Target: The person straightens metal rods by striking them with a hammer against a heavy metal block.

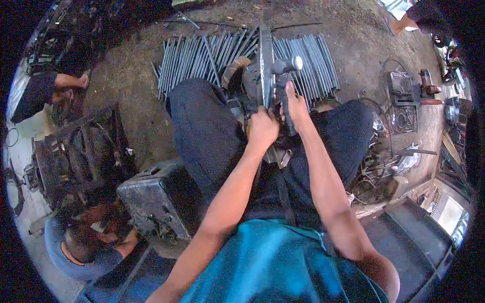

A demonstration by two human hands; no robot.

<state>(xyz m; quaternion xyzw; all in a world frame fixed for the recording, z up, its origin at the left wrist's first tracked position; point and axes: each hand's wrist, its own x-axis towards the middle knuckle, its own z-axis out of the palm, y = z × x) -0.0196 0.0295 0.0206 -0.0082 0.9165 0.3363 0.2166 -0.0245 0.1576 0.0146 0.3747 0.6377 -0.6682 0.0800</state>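
My right hand is wrapped round the handle of a hammer, whose round metal head is beside a long upright-looking metal bar. At the near end of that bar, my left hand is closed on it between my knees. Under and beside the bar sits a dark block-like support, partly hidden by my hands. Beyond my knees, many thin metal rods lie side by side on the ground, one group to the left and another to the right of the bar.
A dark metal box stands left of my leg. At the lower left a person crouches; other people's arms show at the upper left and upper right. Metal fixtures and scrap lie to the right.
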